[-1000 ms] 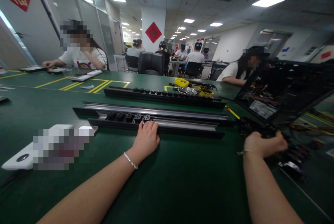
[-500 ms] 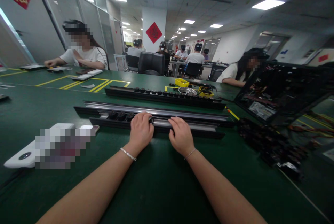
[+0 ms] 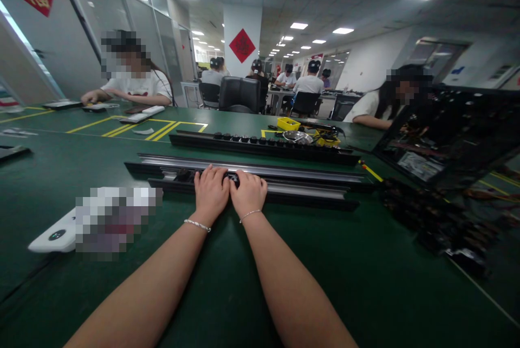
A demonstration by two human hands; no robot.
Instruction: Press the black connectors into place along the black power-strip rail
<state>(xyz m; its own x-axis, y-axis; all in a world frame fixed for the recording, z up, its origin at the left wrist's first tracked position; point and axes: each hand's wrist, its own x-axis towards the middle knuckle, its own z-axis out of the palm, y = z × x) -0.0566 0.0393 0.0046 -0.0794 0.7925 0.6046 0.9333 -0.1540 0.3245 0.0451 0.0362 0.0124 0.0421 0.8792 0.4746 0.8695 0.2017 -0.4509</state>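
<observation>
Head view. Near black rail [image 3: 312, 199]: lying crosswise on the green bench [image 3: 229, 294], short of its far edge. Your right hand [image 3: 248, 192] has closed in beside your left hand [image 3: 211, 191]; both touch the rail's left half, at a small black part [image 3: 233, 176]. Fingers: partly curled; opening and firm hold, cannot tell. Consequence: both hands meet at one spot.

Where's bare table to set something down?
Green tabletop is bare between the right forearm, nearest rail and heap of black parts; another patch lies between the left forearm and white device. It's crowded around the heap and the yellow bin.
</observation>
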